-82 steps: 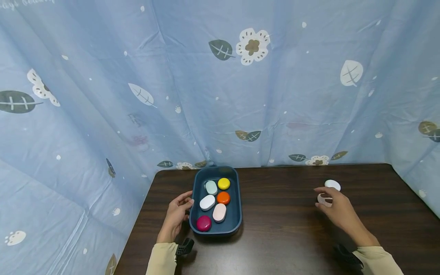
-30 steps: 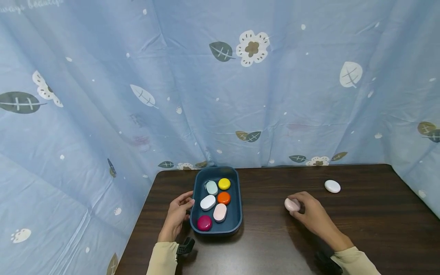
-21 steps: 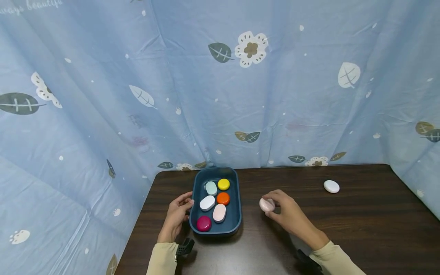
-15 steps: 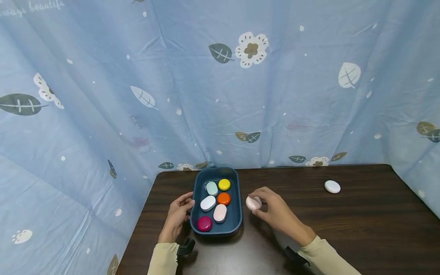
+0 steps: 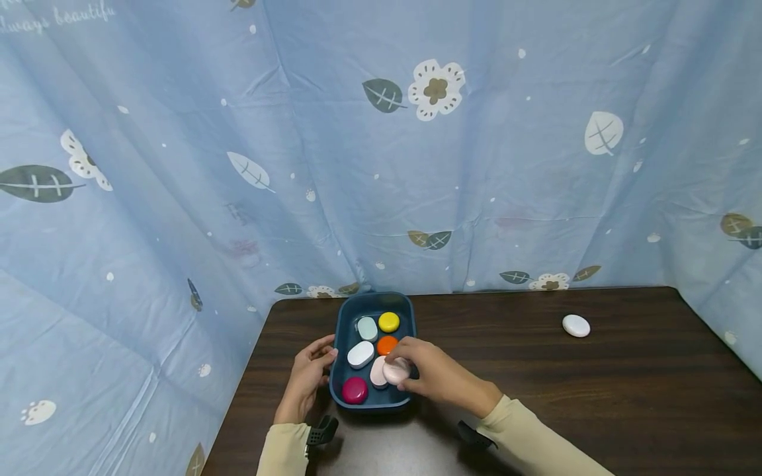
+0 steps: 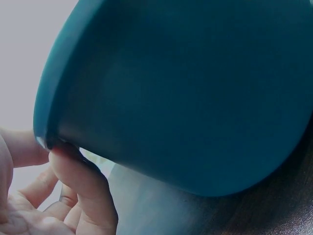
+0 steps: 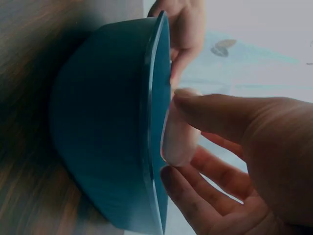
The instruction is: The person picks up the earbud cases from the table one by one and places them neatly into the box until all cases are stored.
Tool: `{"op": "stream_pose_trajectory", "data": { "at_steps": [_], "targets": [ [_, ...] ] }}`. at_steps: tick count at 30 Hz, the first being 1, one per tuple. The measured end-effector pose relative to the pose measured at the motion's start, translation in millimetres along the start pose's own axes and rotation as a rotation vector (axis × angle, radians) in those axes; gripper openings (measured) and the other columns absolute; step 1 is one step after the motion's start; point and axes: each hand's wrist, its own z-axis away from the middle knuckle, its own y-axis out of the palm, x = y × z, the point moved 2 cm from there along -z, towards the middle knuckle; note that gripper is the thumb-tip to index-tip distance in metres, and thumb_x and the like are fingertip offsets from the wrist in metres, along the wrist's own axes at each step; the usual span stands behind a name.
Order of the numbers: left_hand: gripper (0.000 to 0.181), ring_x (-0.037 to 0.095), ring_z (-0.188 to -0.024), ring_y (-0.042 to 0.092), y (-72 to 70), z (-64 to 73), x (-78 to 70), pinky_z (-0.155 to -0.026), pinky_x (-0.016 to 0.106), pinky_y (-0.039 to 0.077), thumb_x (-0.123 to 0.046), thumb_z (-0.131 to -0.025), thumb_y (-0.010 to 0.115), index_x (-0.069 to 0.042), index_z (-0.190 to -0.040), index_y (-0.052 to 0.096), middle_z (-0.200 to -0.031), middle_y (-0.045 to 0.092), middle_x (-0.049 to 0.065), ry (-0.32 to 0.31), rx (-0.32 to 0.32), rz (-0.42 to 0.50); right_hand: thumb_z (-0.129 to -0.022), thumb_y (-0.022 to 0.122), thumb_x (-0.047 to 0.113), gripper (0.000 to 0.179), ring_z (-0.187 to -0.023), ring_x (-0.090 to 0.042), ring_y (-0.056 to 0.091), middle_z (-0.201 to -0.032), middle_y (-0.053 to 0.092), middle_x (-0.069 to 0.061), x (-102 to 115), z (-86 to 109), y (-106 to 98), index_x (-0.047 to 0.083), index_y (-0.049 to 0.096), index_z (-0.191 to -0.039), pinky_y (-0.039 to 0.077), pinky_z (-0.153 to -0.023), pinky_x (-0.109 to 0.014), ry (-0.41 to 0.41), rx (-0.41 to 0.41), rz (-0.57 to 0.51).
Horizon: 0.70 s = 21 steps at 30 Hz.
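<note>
My right hand (image 5: 437,373) pinches a smooth, rounded, pale pink soap bar (image 5: 395,371) between thumb and fingertips, above the right side of a dark blue tray (image 5: 342,311). In the right wrist view this soap (image 7: 180,134) is at the tray's rim (image 7: 149,98). At the tray's left edge, my left hand (image 5: 306,377) grips the rim with thumb and finger. Inside lie a mint soap (image 5: 367,328), a yellow one, an orange one, a white oval soap (image 5: 360,355), a magenta soap (image 5: 354,391) and another pale pink oval soap, partly hidden by the held one.
A white oval soap (image 5: 575,325) lies on the dark wooden table (image 5: 506,330) at the right. Behind and to the left hangs a blue patterned curtain (image 5: 333,132), meeting the table's back edge.
My right hand picked up the pale pink soap at the right, beside the white one, and carried it left to over the tray. The left hand stayed at the tray's edge.
</note>
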Motion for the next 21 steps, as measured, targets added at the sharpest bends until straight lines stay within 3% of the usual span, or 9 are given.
{"op": "stream_pose_trajectory", "data": {
  "at_steps": [8,21],
  "targets": [
    [0.038,0.020,-0.086,0.057,0.3,-0.3,-0.9,-0.060,0.026,0.051,-0.009,-0.105,0.063,-0.001,-0.143,0.062,-0.105,0.060,0.007,0.001,-0.003,0.003,-0.088,0.087,0.008,0.038,-0.112,-0.013,0.062,-0.129,0.070,-0.001,4,-14.6,10,0.010,0.074,-0.124,0.054,-0.102,-0.031,0.035,0.166,0.000],
    [0.038,0.020,-0.085,0.059,1.1,-1.1,-0.4,-0.059,0.025,0.052,-0.007,-0.105,0.062,-0.001,-0.142,0.063,-0.103,0.060,0.007,0.004,-0.003,0.012,-0.090,0.084,0.004,0.038,-0.109,-0.008,0.063,-0.126,0.072,-0.002,7,-27.6,17,0.005,0.073,-0.126,0.053,-0.098,-0.024,-0.032,0.306,-0.042]
  ]
}}
